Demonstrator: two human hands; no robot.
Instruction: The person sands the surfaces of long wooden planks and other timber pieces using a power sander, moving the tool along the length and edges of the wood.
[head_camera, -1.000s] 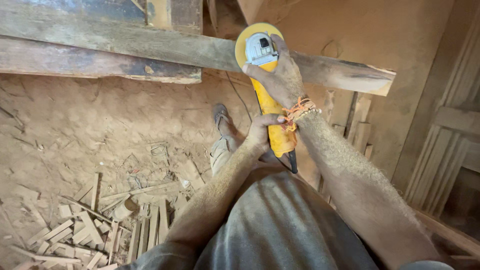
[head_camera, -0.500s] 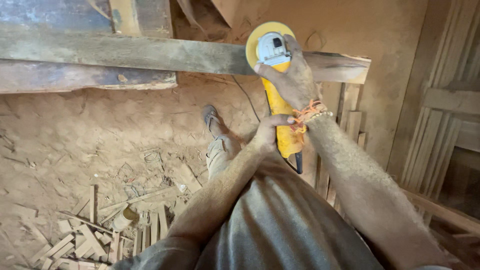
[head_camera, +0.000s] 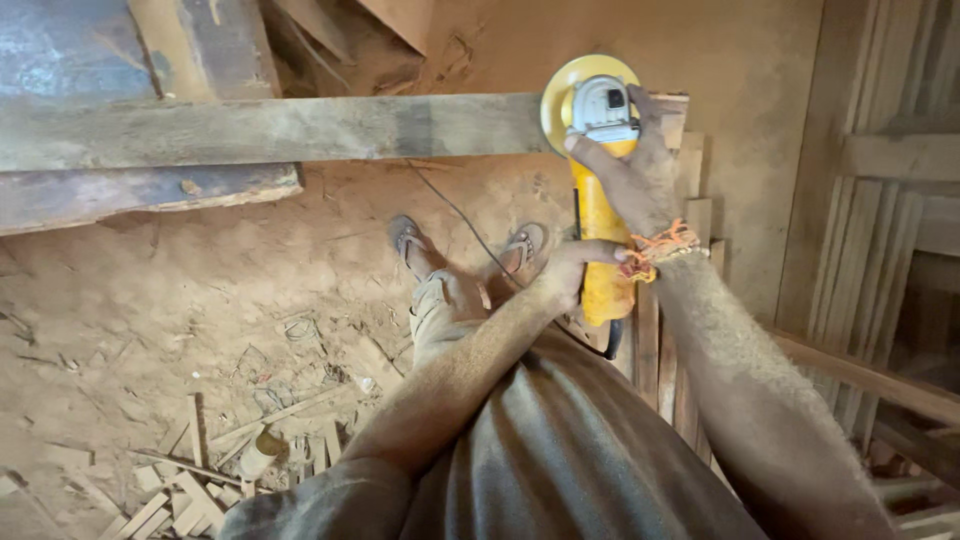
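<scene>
I hold a yellow angle grinder (head_camera: 598, 215) with both hands. My right hand (head_camera: 630, 175) grips its upper body just below the grey head and round yellow disc guard. My left hand (head_camera: 575, 268) wraps the lower handle. The disc end rests at the right end of a long weathered wooden plank (head_camera: 270, 128) that runs across the view. An orange cord is tied around my right wrist. The grinder's black cable trails down toward the floor.
Sandalled feet (head_camera: 405, 240) stand on a sawdust-covered floor. Wood offcuts (head_camera: 190, 480) lie scattered at the lower left. Wooden slats (head_camera: 690, 330) stand under the plank's end. Timber frames (head_camera: 890, 220) lean at the right. A second thick board (head_camera: 140, 195) lies below the plank.
The view has swung left, so the grinder and both hands now sit further right in the frame. The disc has stayed at the plank's right end. Both grips are unchanged.
</scene>
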